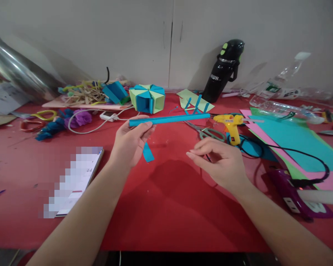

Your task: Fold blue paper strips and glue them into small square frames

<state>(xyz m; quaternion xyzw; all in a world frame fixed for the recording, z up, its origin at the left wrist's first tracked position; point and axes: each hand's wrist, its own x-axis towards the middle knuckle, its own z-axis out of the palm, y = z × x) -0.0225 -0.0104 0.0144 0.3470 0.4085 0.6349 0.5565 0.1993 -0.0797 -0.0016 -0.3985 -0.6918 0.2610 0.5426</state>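
On the red surface's (169,221) near side, my left hand (129,144) pinched a blue strip (180,118); right hand (226,162) gripped narrowly, couldn't tell on what; steadiness mattered next.

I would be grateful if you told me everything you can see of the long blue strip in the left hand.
The strip is bright blue, straight and narrow, and looks like paper folded lengthwise, with a line running along it. The left hand pinches it near one end; the rest sticks out rightward, nearly level, over the red table. The right hand does not touch it.
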